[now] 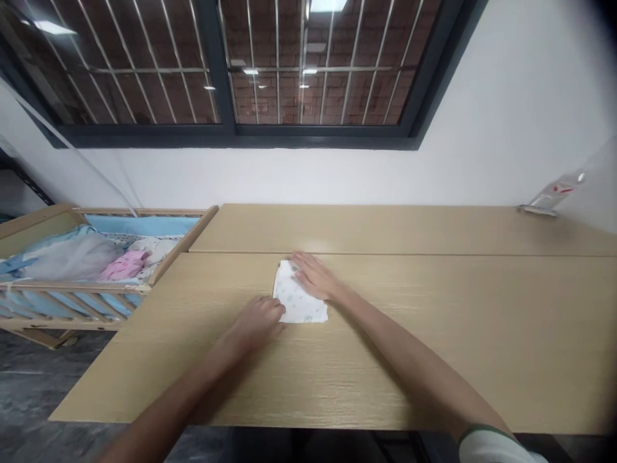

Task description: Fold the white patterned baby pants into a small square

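Nearest the lens: a white sleeve (491, 448) with a green edge is noted on the right arm, low in the view. Both bare forearms are extended over the wooden table (434, 321).

Folded cloth (303, 308): white, small faint print, laid flat on the table near its middle, just short of the seam between the two tops.

Right hand (313, 278): laid palm down on the far part of the cloth, fingers spread and straight, nothing gripped.

Left hand (258, 321): placed at the near-left corner of the cloth, fingers curled under. Whether the edge is pinched cannot be told.

Step judged: a folded piece is being pressed and squared.

Next move, as judged: the edges would need to be aligned and the cloth held down by one hand before any lift.

Also recorded: a wooden crib (183, 241) at the left holds a pink garment (126, 265) and pale bedding
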{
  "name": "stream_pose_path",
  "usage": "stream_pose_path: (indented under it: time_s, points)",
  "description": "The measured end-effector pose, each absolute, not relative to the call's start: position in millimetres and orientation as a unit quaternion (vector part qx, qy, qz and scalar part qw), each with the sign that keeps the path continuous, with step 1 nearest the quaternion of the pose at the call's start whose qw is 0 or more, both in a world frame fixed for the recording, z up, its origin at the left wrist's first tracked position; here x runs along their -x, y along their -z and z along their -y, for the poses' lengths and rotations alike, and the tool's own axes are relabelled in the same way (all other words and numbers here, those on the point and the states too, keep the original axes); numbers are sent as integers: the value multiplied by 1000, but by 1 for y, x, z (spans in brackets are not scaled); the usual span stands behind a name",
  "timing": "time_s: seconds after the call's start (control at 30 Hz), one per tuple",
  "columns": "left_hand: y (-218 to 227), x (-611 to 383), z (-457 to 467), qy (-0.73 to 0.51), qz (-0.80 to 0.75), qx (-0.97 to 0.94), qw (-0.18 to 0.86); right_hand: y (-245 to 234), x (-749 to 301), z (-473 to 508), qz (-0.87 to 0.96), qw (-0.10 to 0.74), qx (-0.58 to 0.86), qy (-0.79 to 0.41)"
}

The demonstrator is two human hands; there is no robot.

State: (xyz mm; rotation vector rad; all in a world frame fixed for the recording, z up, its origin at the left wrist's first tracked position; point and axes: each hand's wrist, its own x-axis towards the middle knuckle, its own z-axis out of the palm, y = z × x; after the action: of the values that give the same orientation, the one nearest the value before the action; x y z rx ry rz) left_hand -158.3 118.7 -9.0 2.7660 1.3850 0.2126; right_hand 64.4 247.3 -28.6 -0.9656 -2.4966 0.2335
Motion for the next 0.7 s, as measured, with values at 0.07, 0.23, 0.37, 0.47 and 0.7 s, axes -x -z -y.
stream_pose_path:
  time_s: [0.07, 0.23, 0.37, 0.47, 0.7]
  points:
    - [-1, 165, -134, -61, -409, -910, 36, 24, -71, -235, 880, 289, 365, -99]
    - [-10, 165, -152, -91, -385, -910, 123, 10, -95, -202, 856, 283, 332, -278]
    - [-4, 167, -164, -207, -437, -835, 263, 4, -115, -188, 852, 185, 323, -368]
    - [2, 171, -171, -257, -450, -799, 304, 4, -121, -186, 860, 162, 314, -368]
    - [7, 183, -171, -247, -432, -802, 330, 2, -110, -185, 823, 246, 351, -372]
